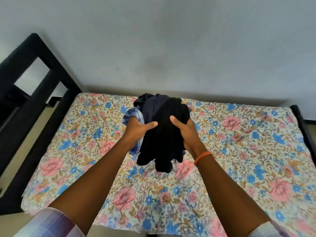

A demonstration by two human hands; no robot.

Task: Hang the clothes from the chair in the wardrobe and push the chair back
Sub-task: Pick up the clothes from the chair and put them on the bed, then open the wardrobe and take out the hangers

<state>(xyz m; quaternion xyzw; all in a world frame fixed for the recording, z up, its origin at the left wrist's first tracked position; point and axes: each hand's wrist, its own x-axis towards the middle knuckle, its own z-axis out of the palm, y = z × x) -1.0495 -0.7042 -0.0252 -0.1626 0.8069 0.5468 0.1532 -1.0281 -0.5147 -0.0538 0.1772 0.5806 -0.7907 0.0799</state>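
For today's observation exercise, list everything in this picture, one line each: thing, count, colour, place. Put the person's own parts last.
bundle of clothes: one; black, navy and blue-checked pieces; held over the middle of the bed.
floral bedsheet: one; cream with pink and blue flowers; covering the mattress.
bed frame: one; black; left side and far right corner.
wall: one; pale grey; behind the bed.
orange band: one; on the right wrist.
checked sleeves: two; pale plaid; bottom corners.
left hand: one; grip on the bundle's left side.
right hand: one; grip on the bundle's right side.
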